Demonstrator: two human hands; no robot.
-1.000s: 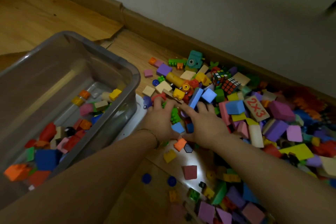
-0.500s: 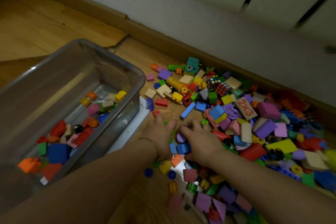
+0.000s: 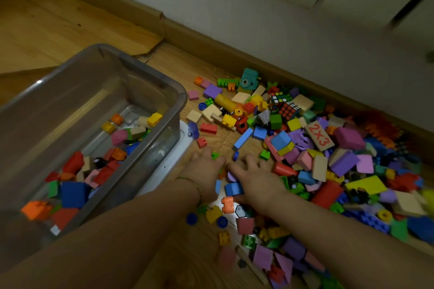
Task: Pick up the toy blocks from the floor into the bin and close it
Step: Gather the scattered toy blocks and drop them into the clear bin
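A heap of coloured toy blocks (image 3: 314, 152) covers the wooden floor at the right, along the wall. The clear plastic bin (image 3: 162, 82) stands at the left, open, with several blocks lying on its bottom. My left hand (image 3: 206, 171) and my right hand (image 3: 256, 178) lie side by side, palms down, at the near edge of the heap, cupped around a small cluster. A blue block (image 3: 232, 189), a purple one (image 3: 231, 177) and an orange one (image 3: 227, 204) sit between and under them. Whether the fingers grip any block is hidden.
The bin's white lid (image 3: 169, 159) lies flat under the bin, its edge sticking out beside my left hand. A baseboard (image 3: 211, 40) and white wall run behind the heap. Two puzzle cubes (image 3: 284, 104) and a "2x3" wooden tile (image 3: 319, 135) sit in the heap.
Both hands have dragged a small cluster of blocks back toward me, out of the heap. The camera has tilted up, showing more wall.
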